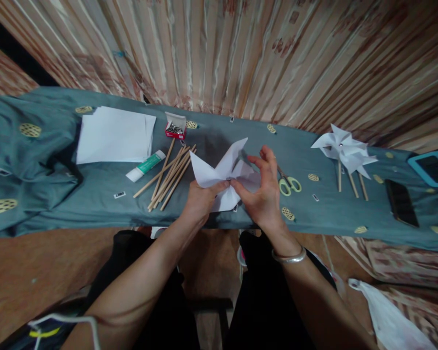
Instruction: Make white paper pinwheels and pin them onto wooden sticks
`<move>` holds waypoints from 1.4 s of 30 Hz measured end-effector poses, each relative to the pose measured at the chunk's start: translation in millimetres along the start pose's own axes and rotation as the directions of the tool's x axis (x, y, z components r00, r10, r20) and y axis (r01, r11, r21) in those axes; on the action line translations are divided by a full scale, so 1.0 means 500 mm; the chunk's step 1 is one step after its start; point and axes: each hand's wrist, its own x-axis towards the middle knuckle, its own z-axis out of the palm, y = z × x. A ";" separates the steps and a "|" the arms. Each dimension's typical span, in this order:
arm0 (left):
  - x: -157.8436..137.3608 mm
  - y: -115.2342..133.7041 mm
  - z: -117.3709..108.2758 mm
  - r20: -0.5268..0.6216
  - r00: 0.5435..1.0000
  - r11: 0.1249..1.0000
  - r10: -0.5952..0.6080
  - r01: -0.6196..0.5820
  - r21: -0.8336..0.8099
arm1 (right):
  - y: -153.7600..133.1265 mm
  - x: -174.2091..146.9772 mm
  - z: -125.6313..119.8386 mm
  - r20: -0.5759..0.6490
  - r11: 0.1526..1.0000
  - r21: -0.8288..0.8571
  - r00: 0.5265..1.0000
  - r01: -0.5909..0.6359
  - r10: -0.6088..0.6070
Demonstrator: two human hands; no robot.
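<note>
A white paper pinwheel (224,167) with folded, pointed blades is held between my two hands above the cloth, close to the front edge. My left hand (204,197) is closed on it, the thumb pressing at the centre and the other fingers hidden beneath. On the other side my right hand (261,192) grips the paper near the same centre, thumb tip almost meeting the left one, with some fingers raised. Whether a pin sits under the thumbs I cannot tell. Scissors (289,184) with pale green handles lie just right of my right hand.
Wooden sticks (171,177), a glue stick (146,166), a red box of metal pins (175,127) and white paper sheets (115,136) lie to the left. Finished pinwheels (345,146) on sticks, a dark phone (401,201) and a blue-framed device (432,167) are right. A curtain (204,53) hangs behind.
</note>
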 end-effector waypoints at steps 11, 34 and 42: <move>-0.006 0.000 -0.002 -0.020 1.000 0.999 0.014 -0.013 0.045 | -0.019 0.003 -0.002 0.093 0.982 -0.103 0.984 0.160 -0.151; -0.005 0.016 -0.007 -0.013 0.993 0.978 0.120 -0.116 0.172 | 0.000 -0.003 -0.008 0.157 0.992 -0.079 0.984 0.099 -0.086; -0.008 0.016 -0.006 -0.005 0.992 0.977 0.130 -0.127 0.170 | 0.001 -0.006 -0.007 0.175 0.986 -0.132 0.981 0.107 -0.083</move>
